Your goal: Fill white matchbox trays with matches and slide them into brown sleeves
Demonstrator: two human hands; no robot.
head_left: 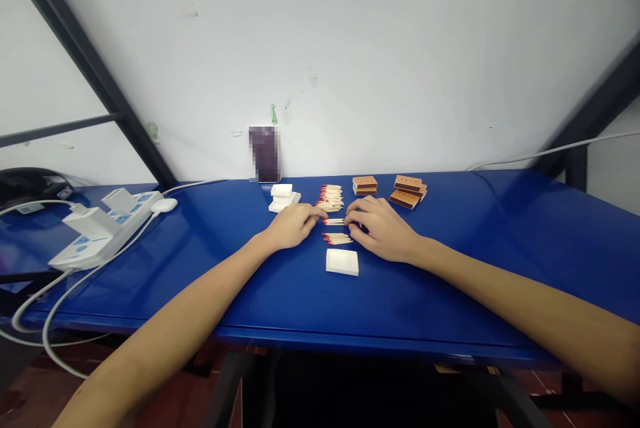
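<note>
Both my hands rest on the blue table (450, 281) around small groups of red-tipped matches. My left hand (293, 225) lies knuckles up, its fingertips touching a few matches (334, 221). My right hand (377, 228) is curled, fingers pinching at those same matches from the other side. A second small bundle of matches (337, 239) lies just below. A larger pile of matches (330, 198) sits behind them. An open white matchbox tray (343, 261) lies in front of my hands.
Stacked white trays (283, 198) stand left of the pile. Brown matchbox sleeves (365, 185) and a further stack of sleeves (409, 190) lie at the back right. A white power strip (100, 225) with plugs and cables occupies the table's left end.
</note>
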